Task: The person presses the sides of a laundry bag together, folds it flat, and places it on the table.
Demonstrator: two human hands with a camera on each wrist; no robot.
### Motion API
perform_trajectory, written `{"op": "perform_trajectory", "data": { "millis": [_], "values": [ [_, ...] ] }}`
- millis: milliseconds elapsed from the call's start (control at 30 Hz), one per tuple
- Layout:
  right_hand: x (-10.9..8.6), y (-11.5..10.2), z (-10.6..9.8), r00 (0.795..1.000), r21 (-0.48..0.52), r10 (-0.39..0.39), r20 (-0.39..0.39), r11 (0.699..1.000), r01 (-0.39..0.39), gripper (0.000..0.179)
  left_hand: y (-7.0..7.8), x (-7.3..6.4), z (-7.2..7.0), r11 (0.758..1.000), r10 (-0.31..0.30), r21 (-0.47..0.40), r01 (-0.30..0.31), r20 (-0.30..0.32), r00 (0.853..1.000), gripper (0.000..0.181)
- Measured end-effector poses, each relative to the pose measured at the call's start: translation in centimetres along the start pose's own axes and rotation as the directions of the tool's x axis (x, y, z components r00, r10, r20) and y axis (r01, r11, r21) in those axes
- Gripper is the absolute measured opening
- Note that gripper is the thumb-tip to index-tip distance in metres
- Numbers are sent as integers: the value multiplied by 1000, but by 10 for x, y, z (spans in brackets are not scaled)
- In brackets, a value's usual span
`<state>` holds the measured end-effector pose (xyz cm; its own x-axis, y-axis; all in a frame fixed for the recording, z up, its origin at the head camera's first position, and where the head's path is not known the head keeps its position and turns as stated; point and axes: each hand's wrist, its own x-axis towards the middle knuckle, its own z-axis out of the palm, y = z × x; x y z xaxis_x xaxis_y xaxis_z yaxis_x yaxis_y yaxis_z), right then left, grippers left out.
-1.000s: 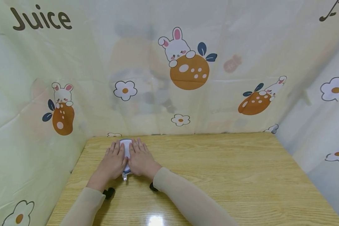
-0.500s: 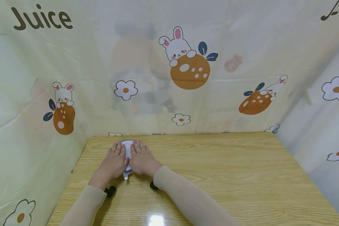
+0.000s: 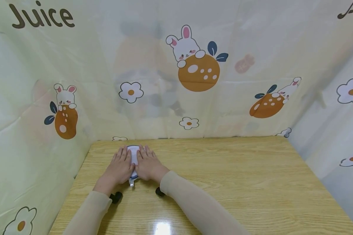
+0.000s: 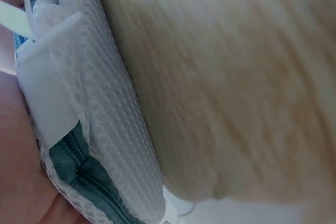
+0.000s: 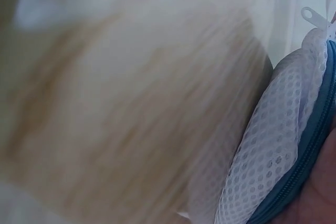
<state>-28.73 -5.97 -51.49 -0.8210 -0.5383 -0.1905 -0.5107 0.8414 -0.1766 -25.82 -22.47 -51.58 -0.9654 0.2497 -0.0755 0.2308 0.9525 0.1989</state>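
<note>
A white mesh zip pouch (image 3: 134,156) lies on the wooden table, its rounded outline edged in blue. From its near end sticks out a small pale tab (image 3: 131,183). My left hand (image 3: 120,167) rests flat on the left part of the pouch, fingers pointing away from me. On the right part lies my right hand (image 3: 148,165) in the same way, the two thumbs close together at the middle. Both wrist views show the pouch's mesh side and its teal zipper (image 4: 86,169), and a white zip pull (image 5: 315,18) shows in the right one. The hands cover much of the pouch.
The wood-grain table (image 3: 238,182) reaches back to a hanging curtain (image 3: 153,65) printed with rabbits, fruit and flowers. More curtain stands along the left and right sides. Dark wrist-worn devices (image 3: 116,197) hang under the cuffs.
</note>
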Motion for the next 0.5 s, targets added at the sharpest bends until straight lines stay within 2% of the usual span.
{"op": "perform_trajectory", "data": {
  "millis": [500],
  "values": [
    [3,1,2,1000,11,5,20,1000,-6,67,-4,3,4,999,-13,-52,15,33,999,70]
  ]
}}
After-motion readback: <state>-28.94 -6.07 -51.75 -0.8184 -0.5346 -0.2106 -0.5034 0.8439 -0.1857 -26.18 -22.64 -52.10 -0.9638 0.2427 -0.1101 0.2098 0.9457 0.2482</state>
